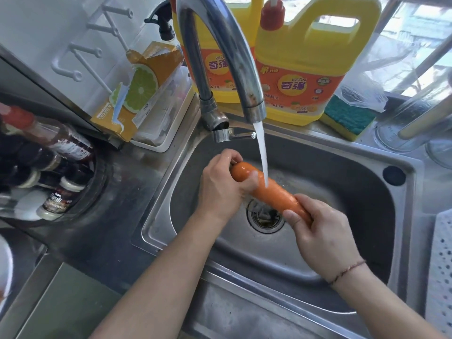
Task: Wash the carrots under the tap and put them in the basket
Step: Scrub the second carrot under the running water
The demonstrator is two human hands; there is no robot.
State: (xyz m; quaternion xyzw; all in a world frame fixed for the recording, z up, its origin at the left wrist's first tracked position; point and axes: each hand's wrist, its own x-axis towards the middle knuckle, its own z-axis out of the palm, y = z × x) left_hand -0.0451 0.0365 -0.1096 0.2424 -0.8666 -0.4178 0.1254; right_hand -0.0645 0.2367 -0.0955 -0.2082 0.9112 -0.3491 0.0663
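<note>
Both hands, left hand (221,184) and right hand (325,234), grip carrot (271,189) under tap (234,62) stream; behind tap, jugs (310,64) labelled "KEON".

We see a grey steel surface (127,241); behind it, a bright daylit window (415,33) and white wall (36,25).

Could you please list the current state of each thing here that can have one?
tap: running, stream hitting the carrot
carrot: wet, held over the drain
left hand: grips the thick end
right hand: grips the thin end
sink: wet, drain open
white basket: at right edge, contents unseen
</note>
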